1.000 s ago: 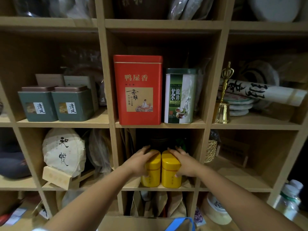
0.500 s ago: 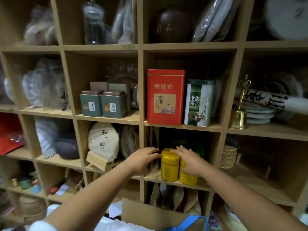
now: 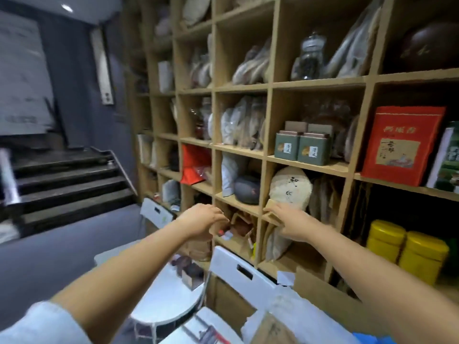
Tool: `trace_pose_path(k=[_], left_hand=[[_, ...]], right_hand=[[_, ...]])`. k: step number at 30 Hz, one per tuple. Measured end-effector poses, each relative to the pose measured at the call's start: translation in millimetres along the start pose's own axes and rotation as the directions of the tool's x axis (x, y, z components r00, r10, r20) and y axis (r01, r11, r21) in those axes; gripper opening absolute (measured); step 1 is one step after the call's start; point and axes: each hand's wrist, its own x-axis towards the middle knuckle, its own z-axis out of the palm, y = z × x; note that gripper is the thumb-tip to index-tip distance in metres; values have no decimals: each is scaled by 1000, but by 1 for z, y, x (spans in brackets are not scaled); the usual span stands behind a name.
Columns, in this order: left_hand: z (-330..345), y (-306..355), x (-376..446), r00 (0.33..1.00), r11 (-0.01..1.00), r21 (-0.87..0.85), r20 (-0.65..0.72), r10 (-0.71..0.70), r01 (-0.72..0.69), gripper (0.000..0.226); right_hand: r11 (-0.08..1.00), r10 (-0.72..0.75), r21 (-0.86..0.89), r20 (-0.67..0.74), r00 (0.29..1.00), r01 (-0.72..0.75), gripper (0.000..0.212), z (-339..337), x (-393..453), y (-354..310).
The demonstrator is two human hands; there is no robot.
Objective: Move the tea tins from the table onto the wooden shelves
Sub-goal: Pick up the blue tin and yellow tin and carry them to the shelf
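Note:
Two yellow tea tins (image 3: pixel 404 247) stand side by side in a low cell of the wooden shelves (image 3: pixel 305 84), at the far right. One cell up stand a tall red tin (image 3: pixel 400 145) and, to its left, two small green tins (image 3: pixel 301 150). My left hand (image 3: pixel 202 222) and my right hand (image 3: pixel 289 222) hang in the air left of the yellow tins, in front of the lower cells. Both hold nothing. The left hand's fingers are loosely curled; the right hand's fingers are relaxed.
A wrapped round tea cake (image 3: pixel 289 187) on a wooden stand sits just behind my right hand. White cartons (image 3: pixel 238 274) and a small round white table (image 3: pixel 169 301) stand below my arms. Dark stairs (image 3: pixel 67 177) rise at the left.
Both hands have let go of the yellow tins and drawn back to the left. The view has swung left, so the tins now sit at the right edge.

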Motion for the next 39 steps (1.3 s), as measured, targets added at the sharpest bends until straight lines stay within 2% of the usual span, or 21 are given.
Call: trace_pose_path(k=[3,8,11,15,21,25,29,33,39], left_hand=[[1,-39,-101,987,987,-26,41,-156,157,54],[-3,-79,-294,903,921,36,181,-389,389,62],[-8,-87,-413,823,852,63,231,-518,519,63],[-14,-80,-560,698,735,85,258,-669,673,61],[-28,-62,-731,490,544,147,292,-821,826,60],[-31,-54,-802,388,444,153,295,-873,883,61],[-21,-54,-847,327,382,152,295,-898,912,61],[0,-64,-874,271,328,151,307,-912,933,67],[57,-77,-897,261,294,53,334,-906,954,65]], right_hand=[[987,-163,11,-17,986,163,66,6,12,-89],[916,-393,98,29,919,389,67,27,5,-260],[841,-537,104,47,842,531,69,43,-10,-366],[765,-635,180,52,770,619,70,61,-42,-490],[590,-804,218,77,589,777,72,84,-88,-646],[478,-878,252,99,469,841,70,96,-110,-723],[433,-901,241,138,411,869,73,113,-119,-780],[404,-913,253,167,371,879,77,136,-120,-820],[416,-904,290,236,357,862,75,184,-113,-856]])
